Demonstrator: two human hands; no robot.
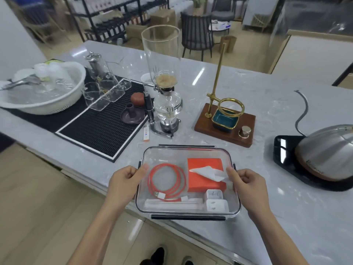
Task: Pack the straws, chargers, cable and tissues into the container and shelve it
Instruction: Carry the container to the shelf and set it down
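Clear plastic container (188,155) sat packed; left hand (126,178) and right hand (246,181) had fingers curled gripping its sides, probably lifting next toward shelving.

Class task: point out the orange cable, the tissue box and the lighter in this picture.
orange cable (166,181): head view, on its coiled loop.
tissue box (204,163): head view, on its orange top face.
lighter (146,133): head view, mid-body, on the counter.

A siphon brewer (165,92) stands between a white basin (41,90) and kettle (326,152).
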